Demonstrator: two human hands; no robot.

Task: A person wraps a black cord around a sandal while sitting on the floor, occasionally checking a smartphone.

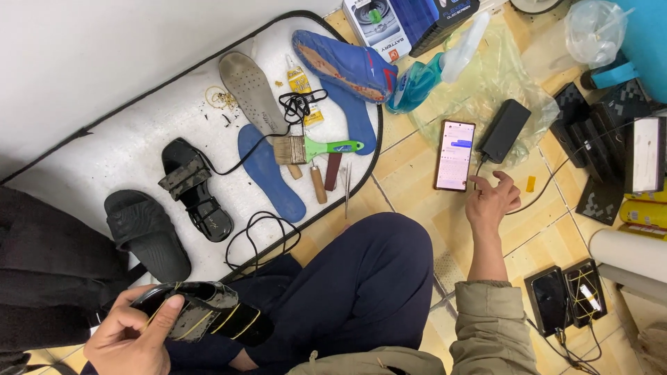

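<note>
Two bare hands appear in the head view, both belonging to the seated person whose dark blue trouser knee [375, 271] fills the lower centre. Left hand [135, 333]: closed around a black strapped sandal [208, 312] bound with thin yellowish bands, held low at the frame's bottom left, thumb lying across its upper face. Right hand [492, 200]: empty, fingers loosely spread, reaching over the tiled floor [417, 173]; its fingertips hover just beside the lower edge of a lit smartphone [455, 155] lying flat on the tiles, though contact cannot be confirmed. Black power bank [505, 130]: just right of the phone, joined to it by a short cable. White mat [125, 146] with dark piping: spread at upper left, carrying the matching black sandal [194, 187], a black slide slipper [147, 232], a grey insole [253, 94], a blue insole [269, 172], a blue shoe upper [344, 66] showing worn sole residue, a small yellow glue tube [302, 87], a green-handled paintbrush [316, 148], a wooden-handled tool [317, 184] and a tangle of black cord [260, 236]. Teal spray bottle [427, 73]: lies on crumpled clear plastic beyond the mat's right edge. Olive sleeve [493, 319]: covers the right forearm near the elbow.
</note>
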